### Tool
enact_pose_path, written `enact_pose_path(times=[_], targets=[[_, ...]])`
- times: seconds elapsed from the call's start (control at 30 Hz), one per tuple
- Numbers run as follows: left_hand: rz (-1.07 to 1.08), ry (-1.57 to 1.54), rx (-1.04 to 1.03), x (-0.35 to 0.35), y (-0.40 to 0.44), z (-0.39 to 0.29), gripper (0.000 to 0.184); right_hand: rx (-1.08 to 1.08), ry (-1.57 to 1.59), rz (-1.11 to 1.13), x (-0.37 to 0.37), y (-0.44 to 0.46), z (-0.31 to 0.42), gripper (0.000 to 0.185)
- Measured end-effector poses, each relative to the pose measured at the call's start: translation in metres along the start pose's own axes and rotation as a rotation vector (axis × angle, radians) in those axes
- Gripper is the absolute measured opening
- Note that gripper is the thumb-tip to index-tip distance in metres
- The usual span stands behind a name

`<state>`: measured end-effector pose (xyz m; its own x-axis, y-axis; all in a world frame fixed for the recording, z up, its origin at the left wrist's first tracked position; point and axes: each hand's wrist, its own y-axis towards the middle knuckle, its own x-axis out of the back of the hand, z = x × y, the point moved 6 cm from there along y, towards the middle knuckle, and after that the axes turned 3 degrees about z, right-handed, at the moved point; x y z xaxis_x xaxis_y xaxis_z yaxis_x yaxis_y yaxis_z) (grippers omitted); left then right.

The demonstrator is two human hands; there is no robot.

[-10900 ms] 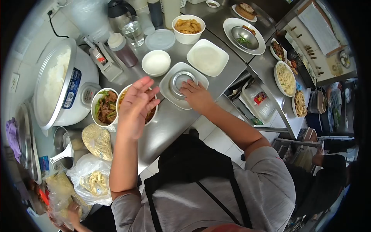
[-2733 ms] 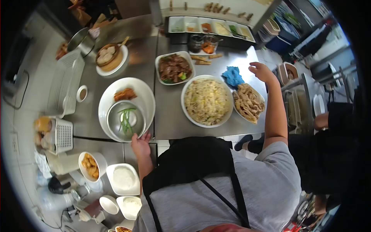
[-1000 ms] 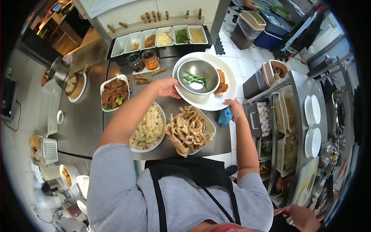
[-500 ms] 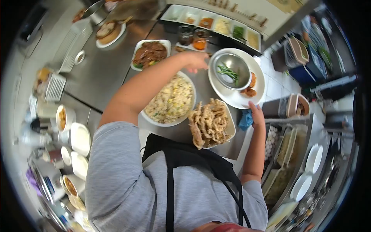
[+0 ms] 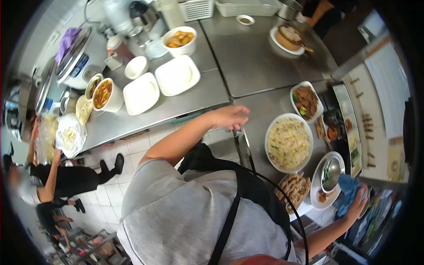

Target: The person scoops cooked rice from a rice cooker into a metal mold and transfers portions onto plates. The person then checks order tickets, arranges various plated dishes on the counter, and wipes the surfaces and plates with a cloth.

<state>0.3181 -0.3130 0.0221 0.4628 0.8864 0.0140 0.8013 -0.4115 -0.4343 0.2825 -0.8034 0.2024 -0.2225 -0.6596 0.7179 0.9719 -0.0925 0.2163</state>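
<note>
Right hand [image 5: 358,204]: fingers now gripping blue cloth [image 5: 346,193]; left hand [image 5: 229,118] swung away, fingers loosely spread.

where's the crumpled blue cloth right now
In the head view, at the lower right: the crumpled blue cloth is in the person's right hand, beside the white oval plate bearing the round steel bowl.

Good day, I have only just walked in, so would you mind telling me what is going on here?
The person's right hand is holding a blue cloth beside a white plate that bears a metal bowl. Their left hand looks empty, fingers spread near the steel counter. Rice, a meat dish and fried strips stand nearby.
</note>
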Motion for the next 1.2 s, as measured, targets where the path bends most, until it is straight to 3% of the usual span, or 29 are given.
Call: enact_pose_path(times=[0.1, 0.17, 0.2, 0.23, 0.3, 0.4, 0.47, 0.57, 0.63, 0.67, 0.73, 0.87, 0.97, 1.07, 1.17, 1.2], targets=[[-0.092, -0.062, 0.089, 0.024, -0.051, 0.053, 0.047, 0.070, 0.315, 0.218, -0.079, 0.063, 0.069, 0.041], [-0.085, -0.051, 0.189, 0.038, -0.086, 0.089, 0.048, 0.068, 0.304, 0.503, -0.161, 0.083, 0.148, 0.040], [-0.051, -0.034, 0.255, 0.046, -0.106, 0.106, 0.049, 0.260, 0.128, 0.579, -0.204, 0.094, 0.180, 0.034], [-0.042, -0.052, 0.291, 0.057, -0.130, 0.114, 0.050, 0.254, 0.270, 0.686, -0.250, 0.094, 0.208, 0.029], [-0.131, -0.129, 0.360, 0.090, -0.179, 0.138, 0.049, 0.434, -0.237, 0.635, -0.325, 0.092, 0.243, 0.027], [-0.383, -0.272, 0.469, 0.143, -0.253, 0.168, 0.052, 0.143, -0.486, 0.892, -0.426, 0.084, 0.242, 0.034], [-0.559, -0.376, 0.400, 0.172, -0.282, 0.184, 0.057, 0.265, -0.435, 0.831, -0.475, 0.082, 0.236, 0.039], [-0.846, -0.657, 0.195, 0.196, -0.290, 0.201, 0.062, 0.285, -0.296, 0.625, -0.511, 0.084, 0.252, 0.043], [-0.787, -0.834, 0.084, 0.206, -0.277, 0.225, 0.064, 0.344, -0.315, 0.562, -0.546, 0.085, 0.248, 0.042], [-0.831, -0.772, 0.083, 0.208, -0.273, 0.225, 0.065, 0.387, -0.341, 0.565, -0.567, 0.084, 0.240, 0.040], [-0.826, -0.737, 0.026, 0.210, -0.265, 0.202, 0.064, 0.396, -0.218, 0.558, -0.570, 0.068, 0.252, 0.036], [-0.882, -0.712, 0.014, 0.214, -0.259, 0.192, 0.048, 0.624, -0.183, 0.551, -0.549, 0.014, 0.270, 0.032], [-0.909, -0.637, 0.075, 0.213, -0.259, 0.184, 0.042, 0.875, -0.291, 1.011, -0.554, -0.044, 0.275, 0.028], [-0.904, -0.711, 0.017, 0.211, -0.258, 0.176, 0.039, 0.994, -0.209, 1.335, -0.533, -0.056, 0.274, 0.025], [-0.870, -0.727, 0.006, 0.210, -0.255, 0.173, 0.045, 0.615, -0.284, 1.302, -0.516, 0.003, 0.262, 0.024], [-0.862, -0.724, 0.020, 0.211, -0.255, 0.173, 0.048, 0.596, -0.317, 1.241, -0.513, 0.021, 0.263, 0.023]])
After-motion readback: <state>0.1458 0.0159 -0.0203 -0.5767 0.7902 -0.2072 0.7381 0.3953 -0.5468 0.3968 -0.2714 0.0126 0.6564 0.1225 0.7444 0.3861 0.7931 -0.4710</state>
